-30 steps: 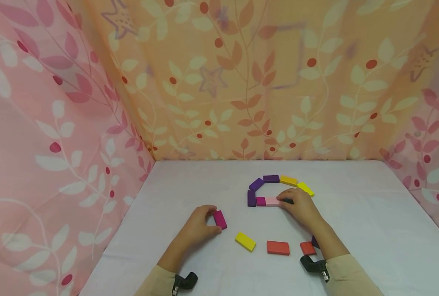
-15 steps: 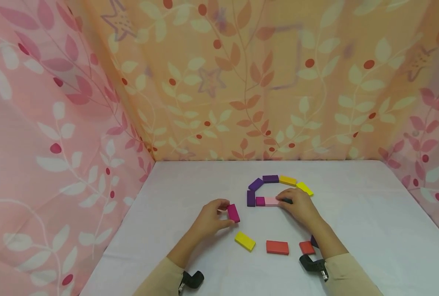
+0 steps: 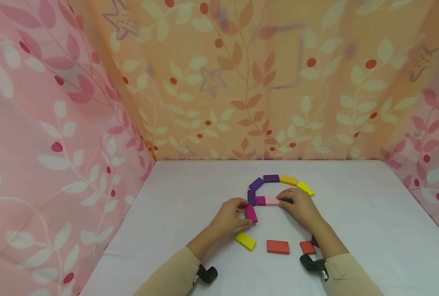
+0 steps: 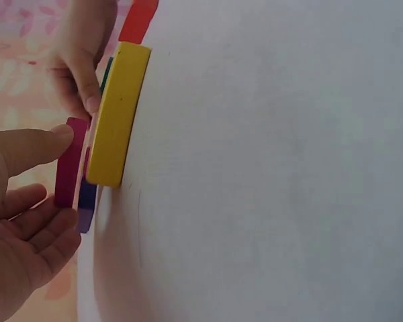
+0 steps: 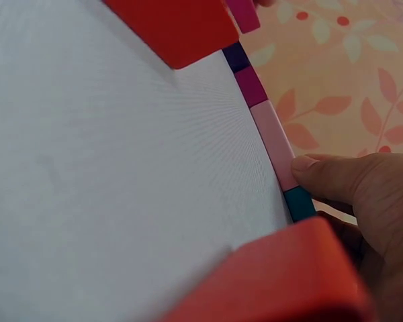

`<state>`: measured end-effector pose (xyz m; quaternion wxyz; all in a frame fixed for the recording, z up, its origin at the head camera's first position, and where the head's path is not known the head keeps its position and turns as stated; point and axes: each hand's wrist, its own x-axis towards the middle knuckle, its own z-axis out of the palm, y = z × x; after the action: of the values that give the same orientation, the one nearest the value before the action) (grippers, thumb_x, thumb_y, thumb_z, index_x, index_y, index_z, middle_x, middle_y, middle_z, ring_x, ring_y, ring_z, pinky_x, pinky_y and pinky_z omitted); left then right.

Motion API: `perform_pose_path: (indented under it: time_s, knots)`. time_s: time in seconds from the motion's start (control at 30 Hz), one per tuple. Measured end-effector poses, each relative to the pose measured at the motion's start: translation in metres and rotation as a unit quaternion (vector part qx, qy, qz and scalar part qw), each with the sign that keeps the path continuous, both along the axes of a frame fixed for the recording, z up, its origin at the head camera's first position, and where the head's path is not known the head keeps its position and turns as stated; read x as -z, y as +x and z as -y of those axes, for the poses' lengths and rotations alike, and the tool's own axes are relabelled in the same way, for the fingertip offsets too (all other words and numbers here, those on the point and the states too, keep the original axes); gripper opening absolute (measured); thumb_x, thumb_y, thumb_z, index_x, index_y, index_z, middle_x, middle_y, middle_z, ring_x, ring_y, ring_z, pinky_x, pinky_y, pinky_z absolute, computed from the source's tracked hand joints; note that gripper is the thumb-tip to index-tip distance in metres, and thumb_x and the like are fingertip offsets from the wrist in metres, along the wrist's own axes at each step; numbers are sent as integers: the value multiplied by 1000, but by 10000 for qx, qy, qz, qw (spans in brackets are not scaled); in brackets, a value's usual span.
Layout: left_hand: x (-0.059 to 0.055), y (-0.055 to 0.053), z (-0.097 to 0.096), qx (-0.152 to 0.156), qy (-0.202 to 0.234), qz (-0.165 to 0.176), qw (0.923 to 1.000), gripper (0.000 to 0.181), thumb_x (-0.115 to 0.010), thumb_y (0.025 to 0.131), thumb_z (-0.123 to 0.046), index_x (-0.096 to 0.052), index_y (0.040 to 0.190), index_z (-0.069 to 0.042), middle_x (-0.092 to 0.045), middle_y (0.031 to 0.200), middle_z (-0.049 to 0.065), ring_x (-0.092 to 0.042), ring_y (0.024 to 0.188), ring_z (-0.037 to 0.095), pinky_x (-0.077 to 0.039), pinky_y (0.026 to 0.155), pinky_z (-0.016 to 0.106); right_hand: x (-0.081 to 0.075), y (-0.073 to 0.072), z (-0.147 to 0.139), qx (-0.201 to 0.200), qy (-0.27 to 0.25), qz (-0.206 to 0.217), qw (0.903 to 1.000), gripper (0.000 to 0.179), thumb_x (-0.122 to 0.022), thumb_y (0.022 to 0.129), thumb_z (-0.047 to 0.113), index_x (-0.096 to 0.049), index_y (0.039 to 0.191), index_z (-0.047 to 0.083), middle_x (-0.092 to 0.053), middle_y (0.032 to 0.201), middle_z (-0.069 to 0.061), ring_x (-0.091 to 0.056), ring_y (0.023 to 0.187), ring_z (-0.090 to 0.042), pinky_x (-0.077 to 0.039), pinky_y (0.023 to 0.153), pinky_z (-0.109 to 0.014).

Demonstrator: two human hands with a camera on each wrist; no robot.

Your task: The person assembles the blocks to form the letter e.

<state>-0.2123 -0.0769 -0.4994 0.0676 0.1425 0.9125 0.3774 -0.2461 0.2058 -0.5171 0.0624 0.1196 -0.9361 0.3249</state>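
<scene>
In the head view my left hand [image 3: 229, 216] pinches a magenta block [image 3: 251, 213] between thumb and fingers, just in front of the lower left dark purple block [image 3: 251, 197]. In the left wrist view the thumb presses one edge of that magenta block [image 4: 68, 163] and the fingertips lie at its lower end. My right hand [image 3: 299, 204] pinches the right end of a light pink block [image 3: 272, 201]; its thumb shows on the pink block [image 5: 273, 142] in the right wrist view. A dark teal block [image 5: 300, 202] adjoins it, partly hidden by the hand. A small magenta block [image 3: 260, 201] touches the pink one's left end.
Purple [image 3: 256, 183], orange-yellow [image 3: 288, 180] and yellow blocks [image 3: 305, 188] curve behind the row. Nearer lie a yellow block [image 3: 246, 241], a red block [image 3: 277, 246], a smaller red block [image 3: 307, 247] and a dark block [image 3: 315, 241] partly hidden by the right forearm.
My left hand has carried the magenta block rightward and slightly away, up to the lower left dark purple block. The right hand has stayed in place on the pink block.
</scene>
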Motion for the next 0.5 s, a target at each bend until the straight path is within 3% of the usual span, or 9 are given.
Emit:
perform_pose_path:
  time_s: [0.5]
  knots:
    - [3,-1,-21,-175,-548,-63,9983,56,-89,80,-32,-67,129,-18,-67,122,-3,-61,117,16,-55,101,33,-2,1,0,-33,-28,-30,10000,19,-78,92,18,-80,110,15,-74,114,-5,-64,116,-33,-46,105,-60]
